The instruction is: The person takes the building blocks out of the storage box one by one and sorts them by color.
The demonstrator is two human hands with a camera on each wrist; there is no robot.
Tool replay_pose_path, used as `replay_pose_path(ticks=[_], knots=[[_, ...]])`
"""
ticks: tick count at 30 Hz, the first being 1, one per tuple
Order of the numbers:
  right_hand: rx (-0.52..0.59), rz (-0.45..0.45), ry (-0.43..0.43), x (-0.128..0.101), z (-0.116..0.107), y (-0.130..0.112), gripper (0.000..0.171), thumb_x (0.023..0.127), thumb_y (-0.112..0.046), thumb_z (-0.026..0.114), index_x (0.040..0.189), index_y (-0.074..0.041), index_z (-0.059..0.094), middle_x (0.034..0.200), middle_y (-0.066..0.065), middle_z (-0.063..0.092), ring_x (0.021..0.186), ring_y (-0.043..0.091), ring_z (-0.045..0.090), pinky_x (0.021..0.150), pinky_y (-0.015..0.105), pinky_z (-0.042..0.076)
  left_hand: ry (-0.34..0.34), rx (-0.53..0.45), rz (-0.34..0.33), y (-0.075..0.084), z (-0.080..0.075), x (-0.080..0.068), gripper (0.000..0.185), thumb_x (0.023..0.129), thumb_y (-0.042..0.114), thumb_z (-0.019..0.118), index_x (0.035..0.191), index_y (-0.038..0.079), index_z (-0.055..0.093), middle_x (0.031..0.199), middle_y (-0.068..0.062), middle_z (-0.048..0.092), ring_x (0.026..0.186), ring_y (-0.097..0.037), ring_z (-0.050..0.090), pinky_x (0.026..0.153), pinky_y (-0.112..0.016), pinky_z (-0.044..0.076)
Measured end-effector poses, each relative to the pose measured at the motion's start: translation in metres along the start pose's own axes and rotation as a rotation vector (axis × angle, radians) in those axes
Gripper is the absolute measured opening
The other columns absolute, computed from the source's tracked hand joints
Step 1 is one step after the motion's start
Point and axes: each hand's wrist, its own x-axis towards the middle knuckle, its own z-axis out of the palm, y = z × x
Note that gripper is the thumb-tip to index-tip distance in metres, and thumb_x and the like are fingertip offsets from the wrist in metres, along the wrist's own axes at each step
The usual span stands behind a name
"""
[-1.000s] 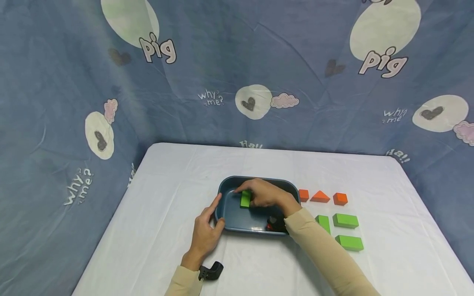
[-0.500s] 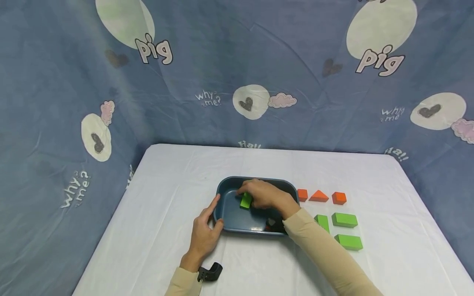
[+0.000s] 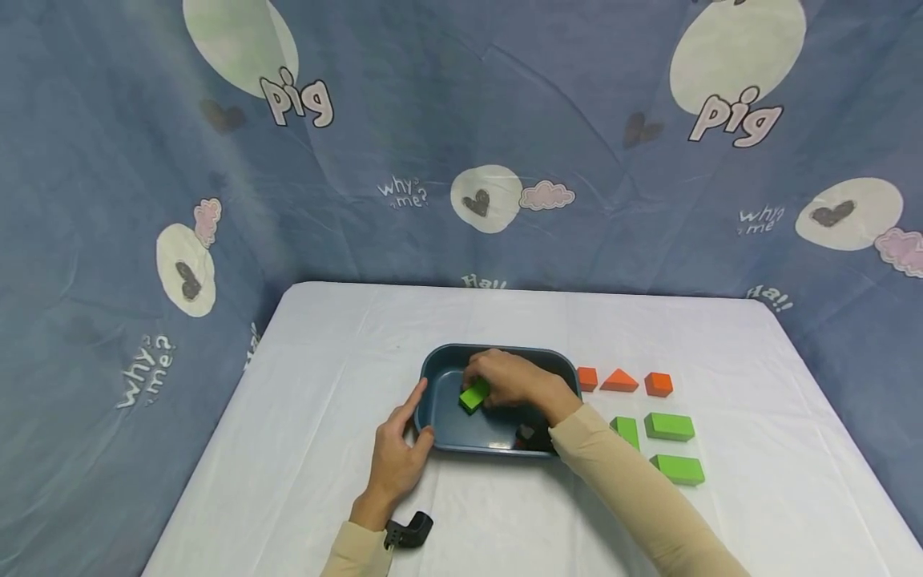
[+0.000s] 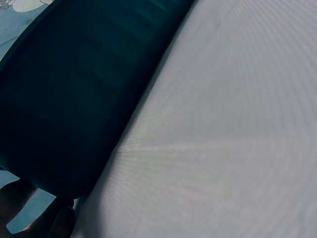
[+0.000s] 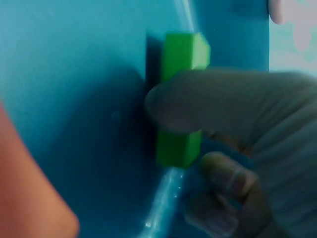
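A dark blue tray (image 3: 441, 433) stands in the middle of the white table. My right hand (image 3: 505, 381) reaches into it and pinches a green block (image 3: 473, 396) between thumb and fingers, just above the tray floor. In the right wrist view the green block (image 5: 179, 99) is gripped across its middle, with the blue tray floor (image 5: 74, 99) behind it. My left hand (image 3: 400, 449) rests against the tray's near left corner, thumb on the rim and forefinger along the left wall. The left wrist view shows only the tray's dark outer wall (image 4: 74, 99) and the tablecloth (image 4: 223, 124).
Right of the tray lie three orange blocks (image 3: 618, 381) in a row and three green blocks (image 3: 669, 426) nearer to me. A small black object (image 3: 409, 530) sits by my left wrist. Something dark and red (image 3: 530, 435) lies in the tray's near right corner. A blue printed cloth hangs behind the table.
My right hand has lowered and tilted the green block slightly inside the tray. The left hand has stayed at the tray's corner.
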Motion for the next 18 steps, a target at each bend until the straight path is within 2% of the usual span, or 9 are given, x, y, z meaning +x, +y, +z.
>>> replay_pose_path(ticks=[5, 10, 18], knots=[[0.050, -0.028, 0.014, 0.000, -0.003, 0.000, 0.036, 0.076, -0.004, 0.084, 0.110, -0.011, 0.077, 0.105, -0.003, 0.069, 0.093, 0.009, 0.061, 0.086, 0.026, 0.054, -0.006, -0.007, -0.011, 0.000, 0.000, -0.001, 0.075, 0.081, -0.005, 0.064, 0.152, 0.013, 0.050, 0.144, -0.014, 0.057, 0.133, -0.027, 0.053, 0.110, -0.016, 0.034], [0.152, -0.049, 0.050, -0.004, -0.008, 0.001, 0.034, 0.076, -0.006, 0.084, 0.108, -0.013, 0.076, 0.104, -0.005, 0.068, 0.090, 0.010, 0.061, 0.084, 0.027, 0.053, -0.007, -0.013, -0.020, 0.001, 0.001, -0.001, 0.073, 0.081, -0.004, 0.064, 0.152, 0.010, 0.051, 0.143, -0.015, 0.058, 0.133, -0.027, 0.053, 0.110, -0.015, 0.034], [0.231, -0.089, 0.117, -0.013, -0.023, -0.002, 0.033, 0.075, -0.007, 0.083, 0.107, -0.015, 0.077, 0.102, -0.008, 0.069, 0.091, 0.014, 0.059, 0.083, 0.033, 0.052, 0.001, 0.007, -0.005, 0.001, 0.000, 0.000, 0.073, 0.080, -0.003, 0.064, 0.151, 0.011, 0.051, 0.142, -0.014, 0.059, 0.131, -0.027, 0.054, 0.109, -0.015, 0.034]])
